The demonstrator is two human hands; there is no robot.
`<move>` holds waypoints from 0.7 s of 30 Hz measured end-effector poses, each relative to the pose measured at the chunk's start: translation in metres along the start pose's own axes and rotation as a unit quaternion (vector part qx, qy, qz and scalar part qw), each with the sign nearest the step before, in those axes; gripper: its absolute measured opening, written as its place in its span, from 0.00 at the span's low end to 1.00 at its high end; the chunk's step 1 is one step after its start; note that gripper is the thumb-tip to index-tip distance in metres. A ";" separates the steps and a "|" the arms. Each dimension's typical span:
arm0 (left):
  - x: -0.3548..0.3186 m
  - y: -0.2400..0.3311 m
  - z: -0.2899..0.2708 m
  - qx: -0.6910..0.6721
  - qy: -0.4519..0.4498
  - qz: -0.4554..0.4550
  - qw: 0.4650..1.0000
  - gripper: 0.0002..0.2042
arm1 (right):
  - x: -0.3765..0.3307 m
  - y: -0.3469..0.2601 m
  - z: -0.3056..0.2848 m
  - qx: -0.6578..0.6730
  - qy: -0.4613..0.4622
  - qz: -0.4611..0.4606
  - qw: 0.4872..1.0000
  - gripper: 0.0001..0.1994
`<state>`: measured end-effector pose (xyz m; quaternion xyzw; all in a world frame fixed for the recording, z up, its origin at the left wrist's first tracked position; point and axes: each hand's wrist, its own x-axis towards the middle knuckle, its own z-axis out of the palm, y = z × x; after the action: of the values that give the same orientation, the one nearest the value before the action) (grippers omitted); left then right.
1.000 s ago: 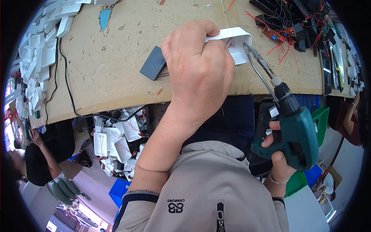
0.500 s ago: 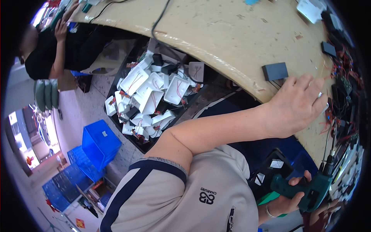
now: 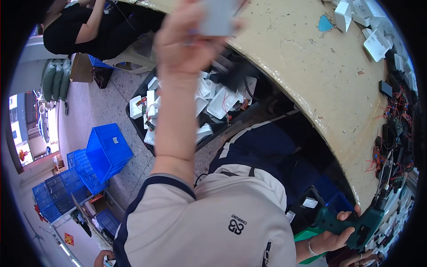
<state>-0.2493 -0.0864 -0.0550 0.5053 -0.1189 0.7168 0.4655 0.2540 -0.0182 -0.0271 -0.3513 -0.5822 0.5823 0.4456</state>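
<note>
My left hand [image 3: 184,44] is raised over the table's edge at the top and smeared by motion. It grips a pale grey-white plastic case [image 3: 218,18]. Below the case a blurred dark box [image 3: 240,76] appears to dangle; how it is attached cannot be made out. At the lower right, my right hand [image 3: 331,240] is wrapped around a dark green power screwdriver [image 3: 367,227], whose bit end points up toward the table's edge. Under my left forearm, a heap of white plastic cases [image 3: 222,102] with red wires and small circuit boards fills a black crate [image 3: 209,141].
The worn tan table [image 3: 307,58] curves along my front. White cases [image 3: 377,44], a small black box [image 3: 385,88] and tangled red-wired parts [image 3: 398,115] lie on its right side. Blue crates [image 3: 109,151] stand on the floor at left. Another person [image 3: 84,29] sits at upper left.
My left hand has swung from the table's right side up and left, carrying the white case. The dark box has left the tabletop. My right hand still holds the screwdriver.
</note>
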 end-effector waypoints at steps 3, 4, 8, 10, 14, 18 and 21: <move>-0.010 0.053 0.075 0.433 0.373 -0.087 0.816 0.31 | 0.001 0.000 0.006 -0.003 0.024 -0.013 1.000 0.29; -0.017 0.067 0.075 0.493 0.364 -0.118 0.782 0.30 | 0.001 -0.001 0.009 -0.002 0.032 -0.015 0.999 0.29; -0.073 0.095 0.045 0.596 0.421 -0.324 0.602 0.34 | -0.002 -0.004 0.017 -0.024 0.058 -0.030 0.998 0.30; -0.088 0.080 0.031 0.600 0.454 -0.443 0.488 0.28 | 0.001 0.001 0.018 -0.007 0.046 -0.043 0.998 0.29; -0.096 0.045 0.007 0.608 0.326 -0.633 0.351 0.24 | 0.001 0.000 0.019 -0.006 0.037 -0.057 0.998 0.29; -0.085 0.041 0.001 0.599 0.350 -0.638 0.335 0.24 | -0.002 0.002 0.017 0.006 0.050 -0.056 0.997 0.30; -0.126 0.085 -0.022 0.722 0.236 -0.564 0.324 0.21 | 0.002 0.003 0.013 0.005 0.050 -0.050 0.997 0.30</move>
<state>-0.3221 -0.1867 -0.1444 0.3973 0.8740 0.1747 0.2188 0.2409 -0.0205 -0.0288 -0.3479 -0.5730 0.5438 0.5049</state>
